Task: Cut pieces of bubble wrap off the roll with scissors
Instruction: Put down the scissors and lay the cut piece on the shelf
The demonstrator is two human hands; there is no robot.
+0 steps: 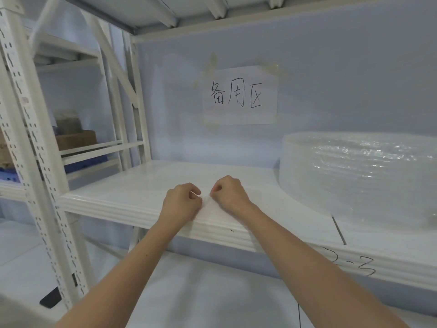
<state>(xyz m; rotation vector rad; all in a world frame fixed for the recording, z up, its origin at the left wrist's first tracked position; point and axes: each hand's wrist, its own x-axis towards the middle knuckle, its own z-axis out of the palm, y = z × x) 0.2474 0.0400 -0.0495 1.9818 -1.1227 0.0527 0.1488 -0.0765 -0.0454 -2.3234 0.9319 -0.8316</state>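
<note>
Pinching what looks like a thin clear sheet between them, your left hand (181, 201) and right hand (229, 194) curl fingers near the white metal shelf (142, 185) edge, probably to spread it flat, while the large translucent bubble wrap roll (359, 176) rests far right; no scissors visible.

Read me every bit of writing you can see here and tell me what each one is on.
"备用区": handwritten in black on the paper sheet taped to the back wall.
"-3": handwritten on the front edge of the shelf; the character before it is partly hidden by the right forearm, possibly a 2.
Nothing readable shows on the bubble wrap roll or the cardboard boxes.
</note>
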